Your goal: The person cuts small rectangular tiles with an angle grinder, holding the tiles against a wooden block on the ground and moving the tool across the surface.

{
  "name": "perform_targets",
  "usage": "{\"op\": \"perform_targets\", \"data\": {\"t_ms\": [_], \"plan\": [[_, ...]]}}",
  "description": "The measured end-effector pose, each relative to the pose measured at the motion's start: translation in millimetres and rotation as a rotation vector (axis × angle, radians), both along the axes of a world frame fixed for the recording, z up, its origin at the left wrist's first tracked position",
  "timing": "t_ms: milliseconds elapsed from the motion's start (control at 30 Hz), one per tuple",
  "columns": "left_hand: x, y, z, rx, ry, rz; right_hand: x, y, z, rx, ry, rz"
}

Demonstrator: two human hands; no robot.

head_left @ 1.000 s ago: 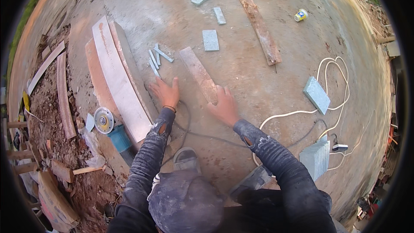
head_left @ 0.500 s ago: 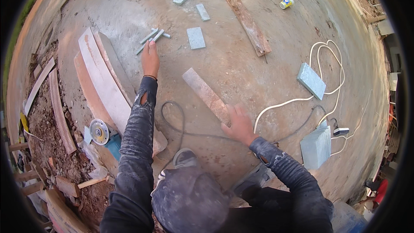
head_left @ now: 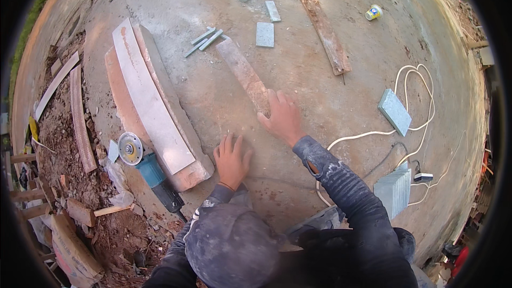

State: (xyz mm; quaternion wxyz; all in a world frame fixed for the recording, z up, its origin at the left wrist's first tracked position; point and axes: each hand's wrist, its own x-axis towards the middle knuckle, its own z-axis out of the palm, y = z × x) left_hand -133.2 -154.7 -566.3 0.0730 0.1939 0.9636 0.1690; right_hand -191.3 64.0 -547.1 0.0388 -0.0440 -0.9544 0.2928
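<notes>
My right hand (head_left: 282, 117) grips the near end of a narrow, flat board (head_left: 242, 72), dusty and reddish-brown, lying on the concrete. The board's far end reaches several thin pale-green tile strips (head_left: 211, 39); I cannot tell whether it touches them. My left hand (head_left: 232, 160) holds nothing, its fingers spread low over the ground near my foot. To its left rests an angle grinder (head_left: 152, 173), teal and black with a round disc, beside a long stone slab (head_left: 200, 168) topped by a pale curved strip (head_left: 141, 69).
Loose green tiles (head_left: 265, 35) lie ahead, with a rough wooden plank (head_left: 324, 29) and a small yellow cup (head_left: 374, 12) farther right. A white cable (head_left: 362, 136) loops around a tile (head_left: 394, 112) near a tile stack (head_left: 392, 192). Rubble (head_left: 98, 186) borders the left.
My left hand has drawn back from the tile strips toward my body and opened. My right hand has pushed the board forward, bringing its far end up to the strips.
</notes>
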Motion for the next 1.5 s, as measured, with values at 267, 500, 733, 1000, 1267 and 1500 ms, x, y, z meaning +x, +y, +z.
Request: {"op": "perform_targets", "data": {"t_ms": [267,500,733,1000,1267,1500], "plan": [[5,6,5,-0.029,0.060,-0.009,31,-37,-22,-0.054,-0.206,-0.073],[-54,22,-2,0.183,-0.126,0.344,32,-41,-22,-0.073,-0.219,-0.103],[-130,42,-37,0.461,-0.271,0.451,24,-44,-23,-0.145,-0.271,-0.133],[-152,18,-66,0.436,-0.369,0.441,21,-32,-14,-0.246,-0.405,-0.106],[-153,29,-82,0.454,-0.386,0.372,27,220,75,0.171,-0.428,0.084],[-159,27,-101,0.491,-0.443,0.401,162,442,96,0.382,-0.684,-0.423]]}}
